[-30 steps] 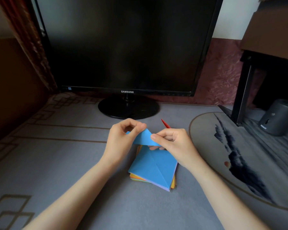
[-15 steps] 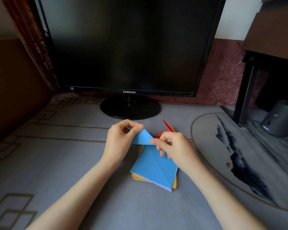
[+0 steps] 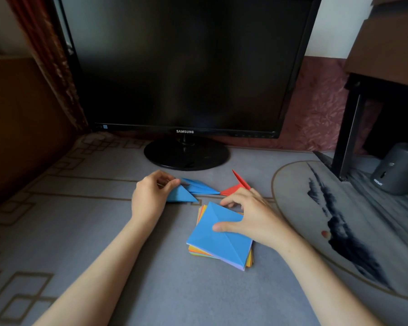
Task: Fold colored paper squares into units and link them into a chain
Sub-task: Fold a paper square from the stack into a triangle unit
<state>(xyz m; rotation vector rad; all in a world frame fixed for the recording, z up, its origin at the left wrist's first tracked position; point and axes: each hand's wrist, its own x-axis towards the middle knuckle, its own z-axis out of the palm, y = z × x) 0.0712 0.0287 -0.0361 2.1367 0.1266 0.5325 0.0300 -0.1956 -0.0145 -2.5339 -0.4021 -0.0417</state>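
Both hands have come down since the earlier frame: the left hand [image 3: 151, 196] has carried the blue unit [image 3: 183, 196] to the desk mat [image 3: 80, 231] left of centre, and the right hand [image 3: 252, 218] has dropped onto the stack [image 3: 222, 257]
I see the left fingers curled, pinching the unit's near corner; a second blue flap lies just beyond, same piece or not I cannot tell. My right thumb presses the top blue sheet [image 3: 212, 241], fingertips hooked at its far edge. Risks as I judge them: the stack is already fanned, so pulling could drag several squares along; letting go of the pinch may let the folds spring open; the red unit [image 3: 233, 188] sits just beyond the right fingers and could get knocked
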